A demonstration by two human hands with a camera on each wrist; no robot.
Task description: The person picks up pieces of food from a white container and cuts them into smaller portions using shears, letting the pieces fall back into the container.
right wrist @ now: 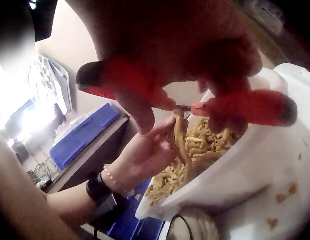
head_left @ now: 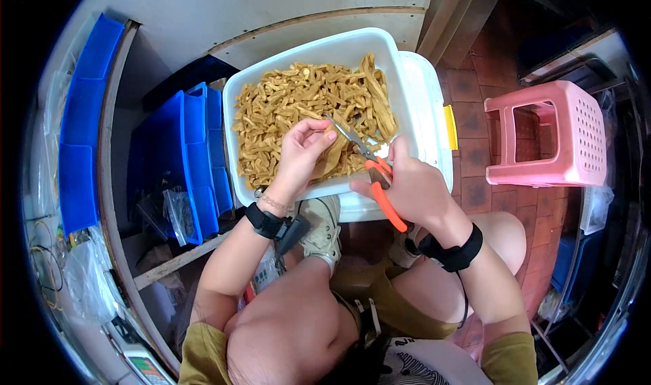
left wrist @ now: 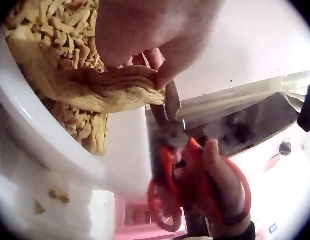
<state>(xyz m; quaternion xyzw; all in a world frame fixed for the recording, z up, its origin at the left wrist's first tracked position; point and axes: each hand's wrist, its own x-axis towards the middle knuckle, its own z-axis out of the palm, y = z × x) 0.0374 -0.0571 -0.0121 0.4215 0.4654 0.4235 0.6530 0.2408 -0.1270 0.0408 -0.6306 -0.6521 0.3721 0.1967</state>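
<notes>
My left hand (head_left: 303, 156) pinches the end of a long brown wrinkled strip (left wrist: 110, 90), which hangs over the tub in the head view. The orange-handled scissors (head_left: 381, 181) are in my right hand (head_left: 422, 189), its fingers curled round the handles. In the left wrist view the scissor blades (left wrist: 167, 107) stand right at the strip's pinched end; whether they touch it I cannot tell. Short cut brown pieces (right wrist: 167, 184) fill much of the white tub (head_left: 391, 49), and several longer strips (head_left: 380, 103) lie at its right side.
Under the tub's right side is a white lid (head_left: 426, 80) with a yellow clip (head_left: 450, 127). A pink stool (head_left: 542, 137) stands on the red tiled floor to the right. Blue bins (head_left: 196, 161) are at the left. A shoe (head_left: 319, 229) is close below the tub.
</notes>
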